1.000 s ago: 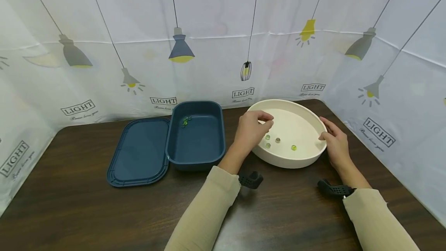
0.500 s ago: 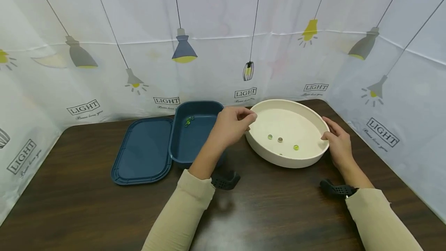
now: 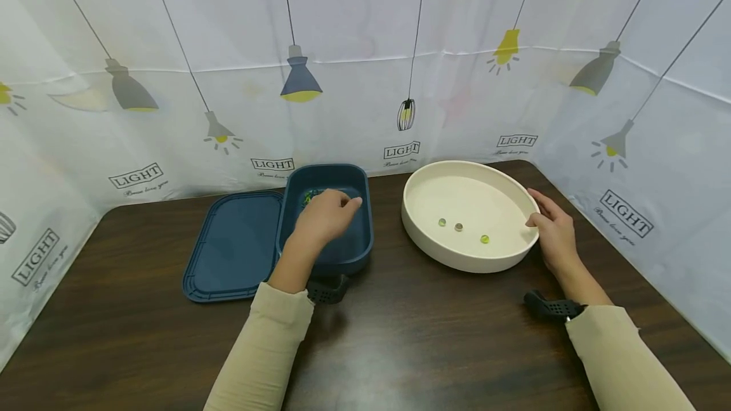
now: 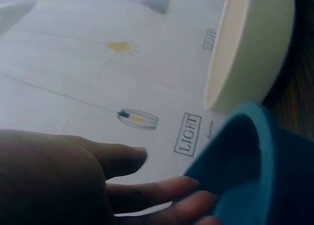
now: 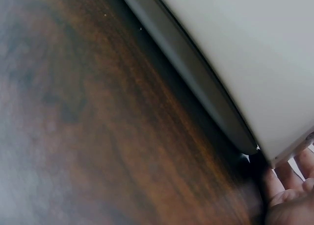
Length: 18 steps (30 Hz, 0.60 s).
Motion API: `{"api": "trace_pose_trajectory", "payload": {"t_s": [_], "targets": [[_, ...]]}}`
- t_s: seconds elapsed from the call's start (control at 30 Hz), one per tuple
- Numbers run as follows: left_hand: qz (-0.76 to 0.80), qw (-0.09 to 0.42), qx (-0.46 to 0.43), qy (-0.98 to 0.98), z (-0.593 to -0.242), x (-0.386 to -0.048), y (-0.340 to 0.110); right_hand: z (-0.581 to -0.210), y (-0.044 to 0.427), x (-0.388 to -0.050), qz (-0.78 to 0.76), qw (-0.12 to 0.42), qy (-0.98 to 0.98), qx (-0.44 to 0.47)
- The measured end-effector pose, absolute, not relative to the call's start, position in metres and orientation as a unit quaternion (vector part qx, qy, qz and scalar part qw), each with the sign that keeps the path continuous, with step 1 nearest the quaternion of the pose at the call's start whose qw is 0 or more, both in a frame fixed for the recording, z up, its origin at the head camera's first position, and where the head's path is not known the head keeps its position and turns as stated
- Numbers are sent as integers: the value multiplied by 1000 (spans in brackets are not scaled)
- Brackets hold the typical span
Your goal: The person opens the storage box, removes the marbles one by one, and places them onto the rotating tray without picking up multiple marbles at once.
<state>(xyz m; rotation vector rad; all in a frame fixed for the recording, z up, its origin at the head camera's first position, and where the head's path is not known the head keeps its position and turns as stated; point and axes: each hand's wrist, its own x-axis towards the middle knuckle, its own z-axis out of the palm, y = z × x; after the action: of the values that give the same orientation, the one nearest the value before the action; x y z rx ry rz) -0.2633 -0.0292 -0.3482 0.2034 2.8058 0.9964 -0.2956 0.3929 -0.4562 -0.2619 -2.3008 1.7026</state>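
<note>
Over the dark blue box (image 3: 355, 252), my left hand (image 3: 321, 224) hovers with the thumb and fingers apart. In the left wrist view nothing shows between the thumb (image 4: 128, 159) and the fingers (image 4: 181, 188), which reach over the blue box (image 4: 267, 161). Green glass marbles (image 3: 309, 196) lie at the box's far left, partly behind the hand. At the right, my right hand (image 3: 555, 238) grips the rim of a cream round bowl (image 3: 457, 186), thumb inside and fingers outside. Inside the bowl lie a pale green marble (image 3: 442, 222), a brownish marble (image 3: 459, 227) and a yellow-green marble (image 3: 485, 239).
A flat dark blue lid (image 3: 237, 246) lies on the brown table (image 3: 400, 335), left of the box and against it. Behind stands a white curtain (image 3: 354, 113) printed with lamps. Each wrist wears a black strap device (image 3: 328, 290).
My left hand has moved left from over the bowl to over the blue box, and its pinch has loosened. A marble near the bowl's near wall is out of sight. The right hand stays put.
</note>
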Motion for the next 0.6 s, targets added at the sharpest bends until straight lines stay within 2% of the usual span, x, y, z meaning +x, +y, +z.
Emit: {"api": "trace_pose_trajectory", "payload": {"t_s": [0.3,0.6], "targets": [[313,211,49,925,-368,-271,-39,-456,393,-295,578,132,-799,-98],[334,249,60,907,-378,-274,-41,-455,391,-295,579,133,-799,-92]]}}
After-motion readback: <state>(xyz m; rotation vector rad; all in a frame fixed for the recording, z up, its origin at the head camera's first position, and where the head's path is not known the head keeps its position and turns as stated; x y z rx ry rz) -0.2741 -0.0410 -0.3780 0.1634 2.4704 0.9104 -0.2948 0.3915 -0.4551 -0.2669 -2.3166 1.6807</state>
